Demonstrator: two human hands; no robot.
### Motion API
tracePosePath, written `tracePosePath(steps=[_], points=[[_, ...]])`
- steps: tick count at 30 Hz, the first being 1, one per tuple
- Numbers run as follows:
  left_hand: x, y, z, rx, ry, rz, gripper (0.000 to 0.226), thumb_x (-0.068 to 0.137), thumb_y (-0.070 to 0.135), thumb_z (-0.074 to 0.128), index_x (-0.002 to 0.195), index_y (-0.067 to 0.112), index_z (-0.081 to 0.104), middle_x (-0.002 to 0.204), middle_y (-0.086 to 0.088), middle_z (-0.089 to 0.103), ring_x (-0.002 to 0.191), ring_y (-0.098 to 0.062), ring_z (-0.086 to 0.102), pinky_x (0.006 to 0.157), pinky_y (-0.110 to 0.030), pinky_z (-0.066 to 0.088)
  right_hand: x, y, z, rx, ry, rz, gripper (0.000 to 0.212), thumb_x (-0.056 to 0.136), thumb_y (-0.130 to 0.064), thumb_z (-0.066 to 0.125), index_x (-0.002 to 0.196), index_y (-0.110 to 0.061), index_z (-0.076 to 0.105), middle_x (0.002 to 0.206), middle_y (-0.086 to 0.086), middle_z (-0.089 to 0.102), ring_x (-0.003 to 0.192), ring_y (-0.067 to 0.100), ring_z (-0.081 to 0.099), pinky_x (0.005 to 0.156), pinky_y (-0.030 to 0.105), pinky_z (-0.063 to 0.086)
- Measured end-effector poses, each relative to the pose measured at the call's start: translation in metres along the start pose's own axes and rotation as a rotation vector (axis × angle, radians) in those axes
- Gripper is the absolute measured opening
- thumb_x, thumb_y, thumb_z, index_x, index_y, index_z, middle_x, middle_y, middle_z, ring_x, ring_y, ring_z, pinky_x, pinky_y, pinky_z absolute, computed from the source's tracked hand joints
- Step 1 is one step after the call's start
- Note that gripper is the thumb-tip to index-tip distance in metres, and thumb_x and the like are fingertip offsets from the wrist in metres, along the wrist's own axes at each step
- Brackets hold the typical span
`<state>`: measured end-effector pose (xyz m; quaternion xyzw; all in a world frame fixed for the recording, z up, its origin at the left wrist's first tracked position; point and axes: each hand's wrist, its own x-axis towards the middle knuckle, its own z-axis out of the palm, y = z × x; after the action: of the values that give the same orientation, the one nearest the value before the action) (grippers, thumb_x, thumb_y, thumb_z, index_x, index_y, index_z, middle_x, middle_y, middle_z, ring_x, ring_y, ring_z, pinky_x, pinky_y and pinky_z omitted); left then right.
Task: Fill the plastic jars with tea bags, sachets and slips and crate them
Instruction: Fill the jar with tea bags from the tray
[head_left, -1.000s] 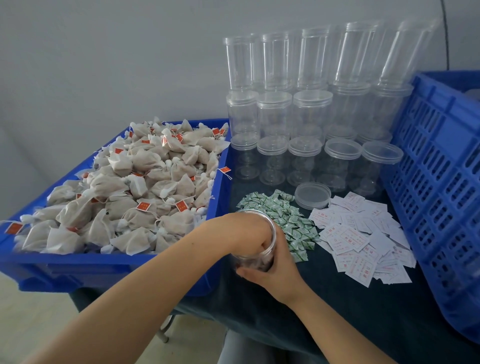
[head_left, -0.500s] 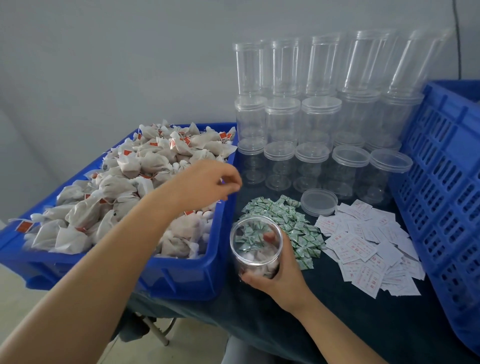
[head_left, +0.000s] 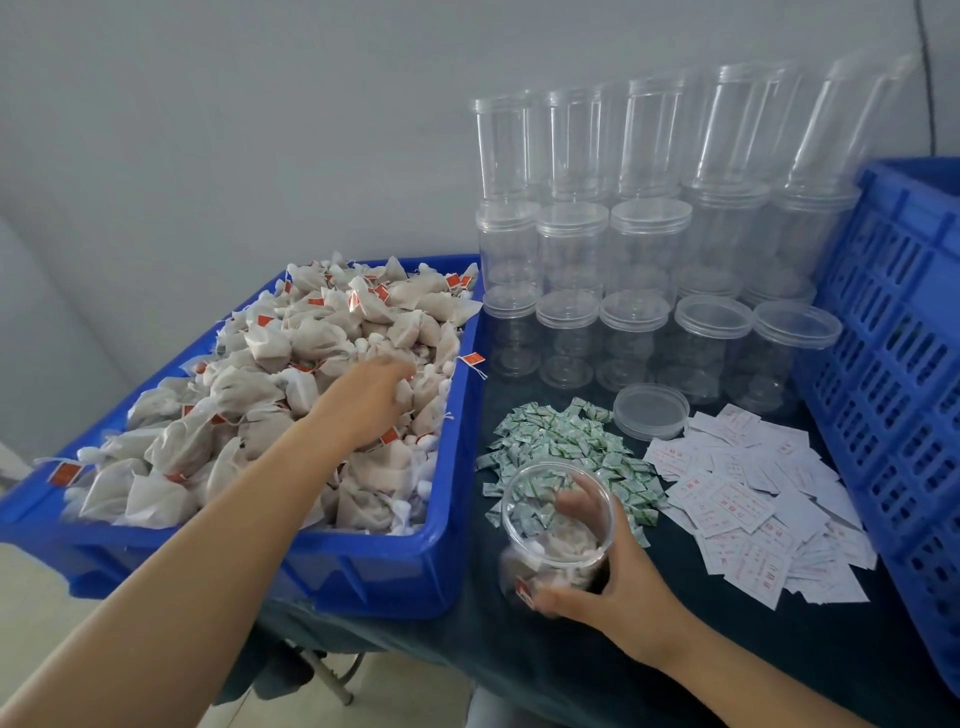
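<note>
I see open dark tablecloth (head_left: 675, 639) at front | stacked empty jars (head_left: 644, 249) wall the back | blue crate (head_left: 893, 374) blocks right | tea-bag tray (head_left: 395, 566) blocks left

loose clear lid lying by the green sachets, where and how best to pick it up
Take the loose round clear plastic lid by its raised rim, pinching opposite edges from above. It lies flat on the dark tablecloth, so nothing fits under it; jars crowd behind, so come from the near side.
</note>
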<state>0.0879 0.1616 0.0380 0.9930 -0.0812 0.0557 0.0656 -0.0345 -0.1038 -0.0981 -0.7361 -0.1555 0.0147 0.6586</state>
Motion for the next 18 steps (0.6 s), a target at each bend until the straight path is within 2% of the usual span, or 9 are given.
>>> tracePosePath(steps=[4,9,11,15,18], points=[[0.005,-0.001,0.005,-0.011,0.075,-0.043,0.048,0.091,0.009,0.052,0.138,0.019,0.049,0.13,-0.009,0.057,0.115,-0.026,0.053,0.094,-0.035,0.042,-0.003,0.0,-0.001,0.004,0.024,-0.002,0.093,0.057,-0.043,0.089,0.123,-0.077,0.034,0.124,-0.036,0.051,0.126,-0.011,0.046,0.094,0.005,0.04],[0.009,0.0,0.011,-0.007,0.102,-0.071,0.045,0.091,0.007,0.049,0.134,0.021,0.053,0.102,-0.011,0.066,0.093,-0.027,0.06,0.076,-0.031,0.044,-0.003,0.0,0.005,-0.002,0.063,-0.006,0.092,0.056,-0.044,0.089,0.123,-0.078,0.035,0.123,-0.036,0.05,0.125,-0.013,0.045,0.093,0.004,0.041],[0.009,-0.001,0.012,0.04,0.118,-0.074,0.046,0.091,0.008,0.05,0.134,0.023,0.053,0.107,-0.009,0.065,0.099,-0.026,0.058,0.077,-0.032,0.045,-0.004,-0.001,0.005,0.01,0.072,0.002,0.093,0.056,-0.042,0.089,0.126,-0.074,0.037,0.123,-0.035,0.051,0.125,-0.012,0.046,0.093,0.004,0.04],[0.006,-0.007,0.012,0.128,0.117,-0.054,0.046,0.093,0.017,0.053,0.138,0.026,0.048,0.117,-0.008,0.059,0.117,-0.027,0.048,0.094,-0.038,0.044,-0.005,0.0,0.005,0.015,0.063,0.021,0.098,0.057,-0.046,0.089,0.137,-0.052,0.032,0.124,-0.036,0.049,0.126,-0.012,0.045,0.094,0.003,0.039],[0.006,-0.008,0.008,0.118,0.141,-0.034,0.034,0.094,0.021,0.053,0.128,0.02,0.058,0.109,-0.007,0.06,0.11,-0.027,0.051,0.091,-0.04,0.045,-0.004,0.001,0.007,-0.004,0.068,0.02,0.097,0.057,-0.047,0.088,0.133,-0.066,0.032,0.125,-0.037,0.047,0.129,-0.013,0.042,0.096,0.004,0.039]])
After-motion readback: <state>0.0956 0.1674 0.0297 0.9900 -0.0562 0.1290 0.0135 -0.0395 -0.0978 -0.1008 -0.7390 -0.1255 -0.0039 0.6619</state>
